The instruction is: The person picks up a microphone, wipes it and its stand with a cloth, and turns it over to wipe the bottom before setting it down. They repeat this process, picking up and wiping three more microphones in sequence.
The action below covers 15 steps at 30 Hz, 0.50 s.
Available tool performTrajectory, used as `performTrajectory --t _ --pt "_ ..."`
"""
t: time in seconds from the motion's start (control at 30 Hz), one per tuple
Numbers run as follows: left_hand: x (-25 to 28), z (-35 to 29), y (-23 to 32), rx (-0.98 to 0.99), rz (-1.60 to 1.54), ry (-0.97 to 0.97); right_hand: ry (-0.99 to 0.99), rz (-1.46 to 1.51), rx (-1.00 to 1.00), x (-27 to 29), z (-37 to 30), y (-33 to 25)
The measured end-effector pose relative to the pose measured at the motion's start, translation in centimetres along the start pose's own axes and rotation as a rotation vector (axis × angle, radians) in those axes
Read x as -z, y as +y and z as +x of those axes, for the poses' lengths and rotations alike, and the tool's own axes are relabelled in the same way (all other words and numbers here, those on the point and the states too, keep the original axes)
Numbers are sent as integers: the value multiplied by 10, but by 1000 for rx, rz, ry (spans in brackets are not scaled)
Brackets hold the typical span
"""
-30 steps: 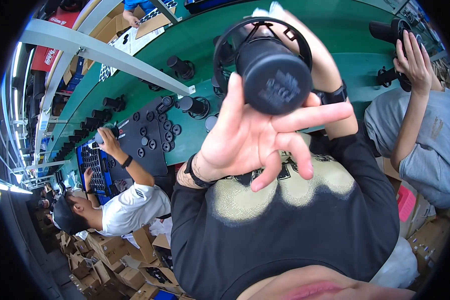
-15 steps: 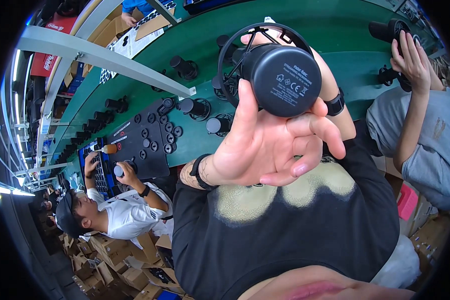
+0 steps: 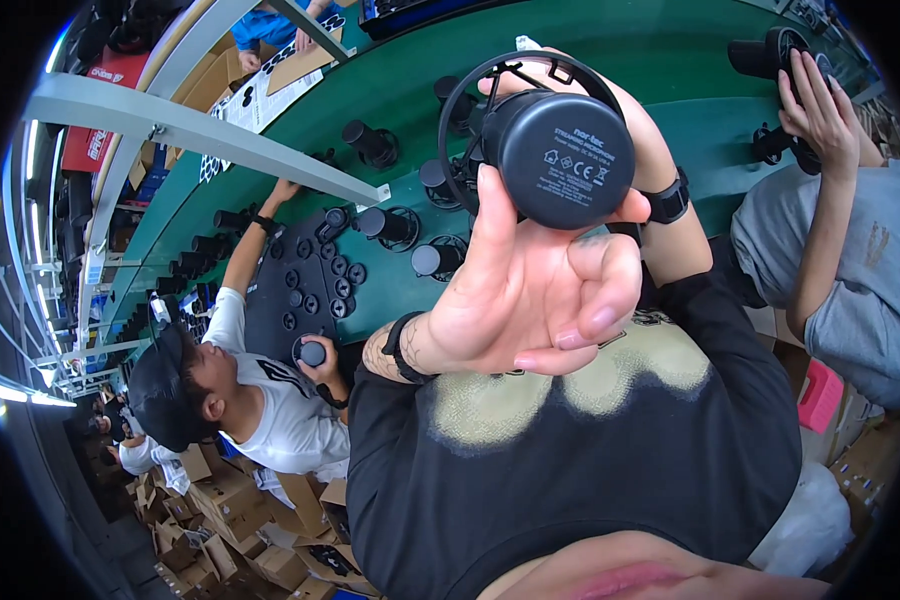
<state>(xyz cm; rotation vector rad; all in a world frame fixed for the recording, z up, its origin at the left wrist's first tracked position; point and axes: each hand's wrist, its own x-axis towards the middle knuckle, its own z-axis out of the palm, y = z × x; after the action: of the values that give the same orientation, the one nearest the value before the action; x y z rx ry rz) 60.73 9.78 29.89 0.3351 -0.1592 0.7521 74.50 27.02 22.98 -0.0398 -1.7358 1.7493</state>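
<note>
Above green bench [image 3: 670,60]: left hand [image 3: 530,300], right hand [image 3: 625,130] hold black microphone [image 3: 560,155]

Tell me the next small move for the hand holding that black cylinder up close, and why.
Probably tilt the black cylinder a little further. Its flat end already faces the camera, pinched by the left hand, with the right hand behind it. The wire ring around it is partly hidden by the body, so a slight turn would likely bring it into view for checking.
</note>
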Motion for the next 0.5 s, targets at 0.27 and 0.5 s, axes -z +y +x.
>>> performTrajectory --t 0.27,0.5 --pt "0 16 4 106 -110 67 116 56 36 4 -19 -20" --pt "27 60 9 216 -198 232 376 -423 -27 41 -52 -12"
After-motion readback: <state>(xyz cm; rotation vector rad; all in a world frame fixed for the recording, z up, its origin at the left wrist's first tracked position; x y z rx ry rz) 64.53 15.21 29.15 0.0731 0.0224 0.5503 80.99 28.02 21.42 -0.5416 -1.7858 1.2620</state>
